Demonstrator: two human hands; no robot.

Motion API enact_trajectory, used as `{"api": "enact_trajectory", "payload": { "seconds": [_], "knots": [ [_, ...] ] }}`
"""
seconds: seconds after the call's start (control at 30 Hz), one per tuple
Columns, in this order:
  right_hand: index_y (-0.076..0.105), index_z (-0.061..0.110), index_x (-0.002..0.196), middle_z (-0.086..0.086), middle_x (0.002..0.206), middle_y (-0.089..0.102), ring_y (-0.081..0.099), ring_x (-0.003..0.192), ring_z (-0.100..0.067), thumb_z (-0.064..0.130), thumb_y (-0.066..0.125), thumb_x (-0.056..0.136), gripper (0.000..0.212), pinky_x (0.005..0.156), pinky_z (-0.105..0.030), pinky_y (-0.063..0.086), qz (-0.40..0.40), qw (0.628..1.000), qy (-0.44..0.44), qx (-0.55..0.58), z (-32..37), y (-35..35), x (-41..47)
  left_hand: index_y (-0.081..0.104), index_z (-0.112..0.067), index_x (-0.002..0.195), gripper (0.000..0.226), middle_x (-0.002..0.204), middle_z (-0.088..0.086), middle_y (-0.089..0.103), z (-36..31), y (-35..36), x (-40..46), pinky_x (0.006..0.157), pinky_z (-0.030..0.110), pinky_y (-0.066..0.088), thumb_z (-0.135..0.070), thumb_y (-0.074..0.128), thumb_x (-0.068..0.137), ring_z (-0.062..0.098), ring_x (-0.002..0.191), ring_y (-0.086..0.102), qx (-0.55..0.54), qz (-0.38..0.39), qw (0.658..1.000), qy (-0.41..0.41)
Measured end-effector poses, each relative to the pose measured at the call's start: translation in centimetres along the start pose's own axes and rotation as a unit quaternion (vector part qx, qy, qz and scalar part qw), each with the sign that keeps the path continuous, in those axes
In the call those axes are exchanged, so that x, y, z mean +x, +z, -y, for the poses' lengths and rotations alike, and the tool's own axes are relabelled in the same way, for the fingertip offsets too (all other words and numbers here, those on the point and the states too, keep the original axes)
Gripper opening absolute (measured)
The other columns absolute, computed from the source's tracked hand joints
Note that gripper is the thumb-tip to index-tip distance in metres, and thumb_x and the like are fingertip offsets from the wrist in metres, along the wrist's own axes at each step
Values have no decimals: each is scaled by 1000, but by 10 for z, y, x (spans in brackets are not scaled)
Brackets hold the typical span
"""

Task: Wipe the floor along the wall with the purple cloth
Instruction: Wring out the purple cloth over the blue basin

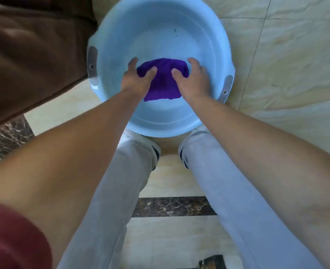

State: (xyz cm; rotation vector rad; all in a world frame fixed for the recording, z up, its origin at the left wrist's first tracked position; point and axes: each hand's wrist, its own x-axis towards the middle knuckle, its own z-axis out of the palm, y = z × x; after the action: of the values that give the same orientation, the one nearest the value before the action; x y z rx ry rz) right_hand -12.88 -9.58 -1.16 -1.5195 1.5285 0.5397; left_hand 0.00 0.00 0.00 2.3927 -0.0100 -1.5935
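Where the blue basin (160, 22) sits on tiled floor (296, 55): purple cloth (161, 82) near its front wall, left hand (136, 78) and right hand (193, 78) each gripping one side.

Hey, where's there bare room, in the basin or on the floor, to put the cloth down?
Inside the round light-blue plastic basin, the far half beyond the purple cloth is bare. The beige floor tiles right of the basin are free too. It is crowded at the near rim, where both hands and the white shoes sit.
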Motion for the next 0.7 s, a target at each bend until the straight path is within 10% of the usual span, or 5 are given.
{"api": "enact_trajectory", "payload": {
  "seconds": [0.17,0.4,0.53,0.7],
  "knots": [
    [45,29,142,-2,132,48,57,110,-21,55,64,85,66,81,-27,42,5,998,42,39,-4,15,14,48,-36,143,54,142,-1,54,4,12,15,84,51,62,-36,68,93,23,122,59,-180,25,979,-90],
    [59,33,120,1,111,65,65,92,-18,26,63,87,34,73,-27,52,-2,996,44,83,5,5,1,57,-24,124,37,107,5,71,9,10,-3,64,30,57,-5,62,93,19,85,70,-243,48,964,-102],
    [60,34,96,7,69,62,61,67,-15,9,54,82,28,62,-25,48,-11,991,69,118,18,-27,-40,61,-27,104,31,102,7,70,-5,-6,-52,76,40,60,0,54,91,22,86,66,-269,35,958,-93],
    [66,28,95,11,70,58,59,65,-14,9,57,82,25,60,-25,50,-12,979,77,191,52,-80,-120,63,-23,88,16,89,0,60,-34,-47,-139,78,43,46,-10,55,85,24,87,53,-342,16,935,-95]
  ]
}}
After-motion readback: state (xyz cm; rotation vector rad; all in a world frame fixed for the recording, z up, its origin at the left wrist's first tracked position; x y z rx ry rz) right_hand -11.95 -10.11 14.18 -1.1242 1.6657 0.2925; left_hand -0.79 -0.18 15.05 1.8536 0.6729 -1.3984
